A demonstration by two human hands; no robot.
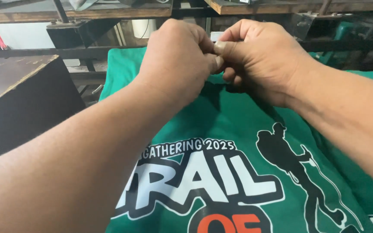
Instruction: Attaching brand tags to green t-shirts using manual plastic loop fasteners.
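My left hand [175,64] and my right hand [255,60] meet knuckle to knuckle above the far edge of the green shirt [221,125]. Both are curled tight, thumbs pressed against forefingers. Whatever sits between the fingertips is too small or too hidden to make out, so I cannot tell whether each grip has pinched the shirt's cloth, a thread or nothing at all. The hands are held close together, which I judge suits fine work at one small spot near the shirt's neck end.

The shirt lies flat and spread, print side up, right under my forearms, so its front stays smooth and easy to reach. Its knit is soft and matte, with a shallow fold shadowed just below my hands. The print [203,177] nearer me looks slick and raised: white block shapes edged in black, an orange part at the bottom edge, and a black figure [290,164] to the right of them.

Left of the shirt stands a dark slanted board [18,95] with a worn, pale edge. Beyond the shirt runs a rough wooden and metal frame [109,13], scuffed and dull.
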